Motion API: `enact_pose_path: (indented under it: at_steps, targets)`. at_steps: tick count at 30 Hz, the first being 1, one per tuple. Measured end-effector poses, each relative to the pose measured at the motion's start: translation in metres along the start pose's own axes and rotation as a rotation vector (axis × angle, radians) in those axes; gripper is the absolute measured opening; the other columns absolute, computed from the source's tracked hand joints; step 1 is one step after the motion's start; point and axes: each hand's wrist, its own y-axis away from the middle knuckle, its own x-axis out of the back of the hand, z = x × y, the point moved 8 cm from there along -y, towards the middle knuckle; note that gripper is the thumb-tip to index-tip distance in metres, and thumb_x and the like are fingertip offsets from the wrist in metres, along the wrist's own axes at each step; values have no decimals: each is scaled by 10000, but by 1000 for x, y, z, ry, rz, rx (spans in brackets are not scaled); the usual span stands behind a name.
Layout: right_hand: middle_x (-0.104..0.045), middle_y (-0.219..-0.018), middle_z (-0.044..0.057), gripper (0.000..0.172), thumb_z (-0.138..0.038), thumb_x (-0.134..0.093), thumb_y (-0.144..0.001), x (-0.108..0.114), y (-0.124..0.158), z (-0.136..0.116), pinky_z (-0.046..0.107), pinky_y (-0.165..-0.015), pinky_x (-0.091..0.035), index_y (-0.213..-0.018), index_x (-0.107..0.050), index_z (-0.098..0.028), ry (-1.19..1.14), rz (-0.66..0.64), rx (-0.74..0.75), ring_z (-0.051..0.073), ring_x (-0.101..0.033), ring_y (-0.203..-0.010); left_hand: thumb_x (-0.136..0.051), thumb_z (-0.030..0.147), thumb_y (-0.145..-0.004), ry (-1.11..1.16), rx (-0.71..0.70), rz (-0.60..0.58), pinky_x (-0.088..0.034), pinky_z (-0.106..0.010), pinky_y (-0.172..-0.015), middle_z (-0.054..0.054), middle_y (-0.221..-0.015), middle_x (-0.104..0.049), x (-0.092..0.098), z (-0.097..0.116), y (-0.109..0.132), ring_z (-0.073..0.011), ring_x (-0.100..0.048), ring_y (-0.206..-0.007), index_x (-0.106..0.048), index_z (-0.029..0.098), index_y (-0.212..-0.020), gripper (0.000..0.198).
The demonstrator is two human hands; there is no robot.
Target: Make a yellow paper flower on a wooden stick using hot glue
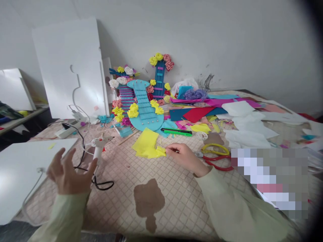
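Observation:
My left hand (71,171) is raised at the left with its fingers spread and nothing between them. Just right of it, a white glue gun (98,148) stands on the table, its cord running behind my fingers. My right hand (183,156) pinches a small piece of folded yellow paper (160,151) at its tip. That piece lies against flat yellow paper sheets (145,141) on the tabletop. A green cutter knife (176,131) lies just behind my right hand, and scissors with yellow and red handles (218,156) lie to its right.
Blue guitar-like crafts with paper flowers (145,106) stand at the back. Coloured paper (198,114), purple yarn (195,94) and white sheets (246,124) spread to the right. A white board (70,67) leans on the wall; a power strip (67,131) sits before it.

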Motion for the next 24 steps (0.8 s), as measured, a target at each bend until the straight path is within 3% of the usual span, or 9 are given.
enact_pose_path:
  at_steps: [1,2,3,5,8,11,13,18,24]
  targets:
    - [-634,-787,37,207,-276,-464,-743,1,0,0,256,-635,-411,-772,-623,-147,-12,1,-4,155,-556,-724,-564,346,-658,-29,-5,211,-224,-540,-930,-74,-1287,-280,20,15,9,-354,-298,-1159,-378,183,-1144,545]
    - [-632,-782,34,207,-282,-471,-738,2,0,0,256,-641,-409,-776,-623,-146,-26,2,-10,156,-553,-728,-620,294,-616,61,-35,288,-270,-499,-932,-74,-1226,-379,26,33,17,-316,-356,-1126,-406,174,-1128,568]
    - [-627,-773,31,209,-289,-478,-736,2,0,0,255,-643,-406,-780,-624,-145,-46,-3,-17,153,-550,-726,-645,264,-593,235,-28,258,-311,-477,-918,-75,-1166,-447,21,48,23,-296,-390,-1104,-428,180,-1114,571]
    - [-609,-730,22,220,-306,-488,-733,3,0,1,242,-616,-395,-787,-621,-140,-99,-24,-34,136,-532,-681,-634,239,-613,671,102,-32,-421,-415,-823,-94,-1169,-453,-17,73,29,-276,-423,-1084,-435,198,-1115,542]
    - [-543,-631,-4,238,-332,-496,-736,1,0,4,208,-520,-347,-795,-612,-133,-190,-69,-72,89,-457,-558,-636,275,-625,1237,441,-457,-430,-402,-813,-93,-1119,-517,-84,108,43,-264,-459,-1058,-492,208,-1058,461]
    - [-475,-579,-22,250,-348,-499,-739,0,1,5,191,-467,-296,-783,-602,-125,-258,-93,-95,63,-384,-500,-690,300,-556,1647,659,-592,-420,-418,-818,-53,-983,-601,-117,135,45,-265,-495,-1010,-605,206,-832,304]
    - [-459,-578,-23,255,-352,-502,-739,0,1,5,191,-455,-281,-790,-597,-120,-282,-97,-99,61,-372,-496,-696,286,-553,1857,704,-678,-403,-444,-836,-28,-918,-627,-124,152,43,-249,-522,-971,-625,208,-739,214]
    - [-459,-583,-23,241,-343,-496,-745,0,2,-1,195,-462,-281,-763,-597,-125,-235,-116,-76,69,-390,-514,-687,251,-569,1968,694,-728,-387,-436,-857,-31,-887,-639,-118,172,36,-228,-533,-954,-628,189,-751,201]
    - [-569,-717,13,195,-296,-485,-759,-3,1,-4,213,-567,-377,-783,-604,-143,-151,-101,-5,101,-498,-639,-688,205,-557,1709,712,-595,-436,-358,-792,-35,-832,-646,-131,152,39,-190,-576,-821,-623,159,-774,230]
